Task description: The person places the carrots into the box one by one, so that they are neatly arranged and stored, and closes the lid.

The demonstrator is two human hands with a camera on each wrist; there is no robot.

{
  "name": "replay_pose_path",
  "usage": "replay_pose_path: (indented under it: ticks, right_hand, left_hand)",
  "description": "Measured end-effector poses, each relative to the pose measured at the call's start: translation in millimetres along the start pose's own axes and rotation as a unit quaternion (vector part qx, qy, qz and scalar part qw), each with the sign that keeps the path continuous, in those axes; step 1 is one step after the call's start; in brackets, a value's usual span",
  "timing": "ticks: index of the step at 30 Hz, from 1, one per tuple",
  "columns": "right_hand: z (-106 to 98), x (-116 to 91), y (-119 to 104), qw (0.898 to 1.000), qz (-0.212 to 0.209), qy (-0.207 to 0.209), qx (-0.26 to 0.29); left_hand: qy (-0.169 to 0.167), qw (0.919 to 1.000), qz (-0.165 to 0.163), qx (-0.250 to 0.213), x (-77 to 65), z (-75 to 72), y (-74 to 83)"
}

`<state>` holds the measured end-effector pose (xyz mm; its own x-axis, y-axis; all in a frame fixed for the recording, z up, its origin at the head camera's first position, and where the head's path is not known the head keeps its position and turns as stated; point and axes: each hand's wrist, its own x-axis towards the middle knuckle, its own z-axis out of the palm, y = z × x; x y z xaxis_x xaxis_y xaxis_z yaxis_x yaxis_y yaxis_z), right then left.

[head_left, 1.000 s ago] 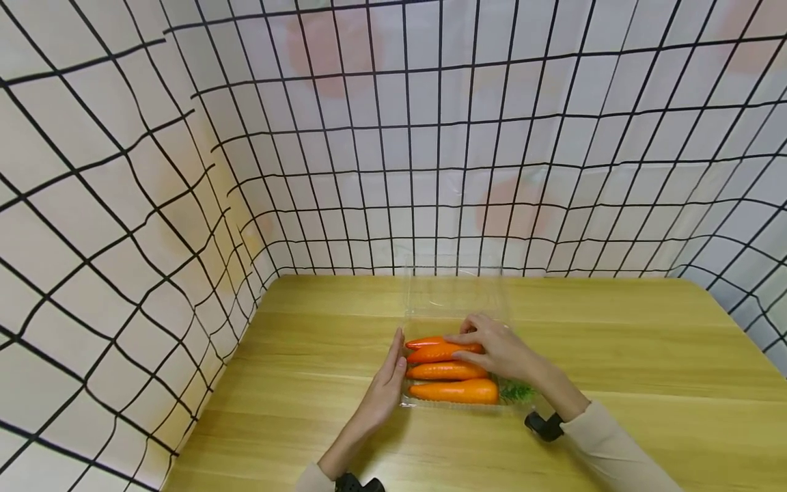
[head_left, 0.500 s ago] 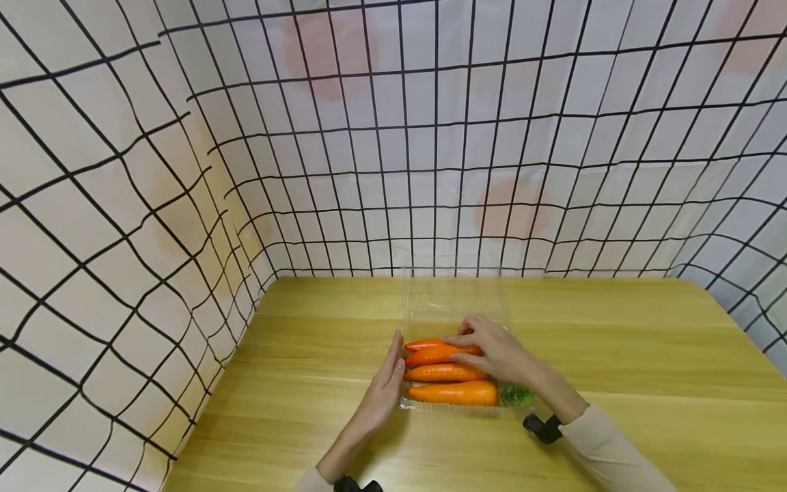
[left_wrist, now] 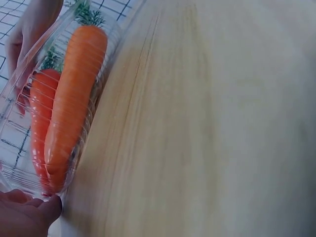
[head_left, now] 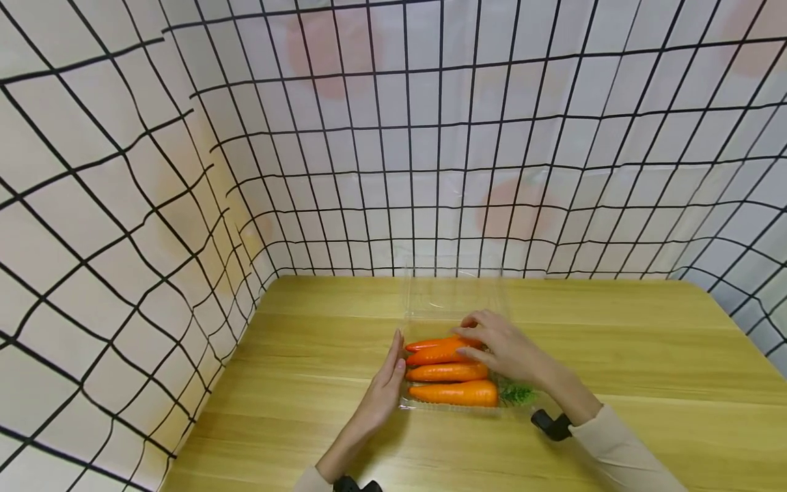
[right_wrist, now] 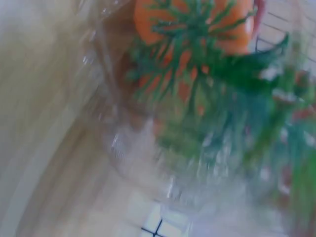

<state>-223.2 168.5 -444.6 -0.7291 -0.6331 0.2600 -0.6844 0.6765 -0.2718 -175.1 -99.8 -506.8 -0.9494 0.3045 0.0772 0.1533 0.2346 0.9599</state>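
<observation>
Several orange carrots [head_left: 451, 393] with green tops [head_left: 516, 393] lie side by side in a clear plastic box [head_left: 451, 408], narrow ends to the left. Against the box's left wall rests my left hand [head_left: 381, 393], its fingers straight. My right hand [head_left: 507, 348] is over the thick ends of the two back carrots, thumb and forefinger spread on either side of the second carrot [head_left: 436, 352]; whether they touch it I cannot tell. In the left wrist view, left fingertips [left_wrist: 47, 210] sit at the box's near end. Green leaves [right_wrist: 197, 74] fill much of the blurred right wrist view.
The box's clear lid [head_left: 455, 290] stands raised behind it, near the table's back edge. A wooden table [head_left: 307, 383] carries everything. White sheets with black grid lines [head_left: 424, 150] wall the table at the back and sides.
My right hand has shifted slightly right and up, its fingertips drawing back along the two back carrots. The thick end of the second carrot shows more. My left hand has stayed at the box.
</observation>
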Motion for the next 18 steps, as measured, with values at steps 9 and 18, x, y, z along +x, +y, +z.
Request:
replay_pose_path:
  ticks: [9, 18]
  right_hand:
    - [-24.5, -18.2, 14.9, 1.000, 0.012, 0.027, 0.007]
    - [-45.8, -28.7, 43.2, 0.994, 0.073, 0.026, 0.074]
  left_hand:
    - [-0.007, 0.9998, 0.005, 0.020, 1.2, 0.0, -0.5]
    - [-0.015, 0.9993, 0.000, 0.033, 3.1, -6.1, 2.7]
